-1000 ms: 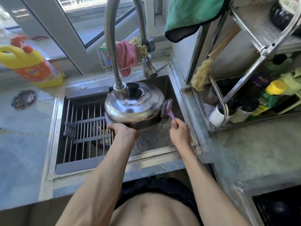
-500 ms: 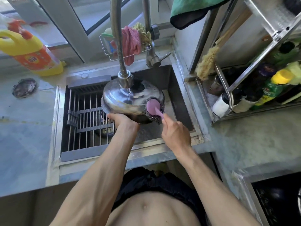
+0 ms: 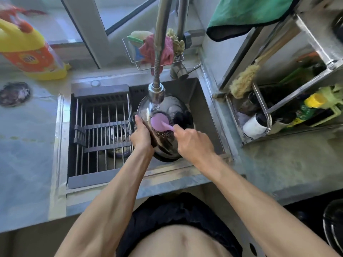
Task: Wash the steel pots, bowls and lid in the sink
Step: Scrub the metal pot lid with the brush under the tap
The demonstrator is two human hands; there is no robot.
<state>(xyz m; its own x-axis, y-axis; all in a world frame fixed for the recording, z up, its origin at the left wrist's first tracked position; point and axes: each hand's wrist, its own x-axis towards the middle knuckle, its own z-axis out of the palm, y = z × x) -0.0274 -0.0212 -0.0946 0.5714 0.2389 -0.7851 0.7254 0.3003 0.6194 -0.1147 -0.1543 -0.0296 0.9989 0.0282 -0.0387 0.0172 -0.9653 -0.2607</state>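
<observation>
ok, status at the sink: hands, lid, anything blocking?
Left hand grips steel lid by its rim. Right hand holds pink-handled scrubber, pressed on lid under the faucet head. Nothing blocking.

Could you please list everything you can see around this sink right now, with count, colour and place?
steel lid: 1, silver, black knob, tilted under faucet
scrubber: 1, pink handle, dark wire pad, on lid
faucet: 1, steel, over sink
drying rack: 1, grey, sink's left half
detergent bottle: 1, yellow-orange, counter far left
green cloth: 1, hanging upper right
brush: 1, tan, right shelf
left hand: grips lid's rim
right hand: holds scrubber
</observation>
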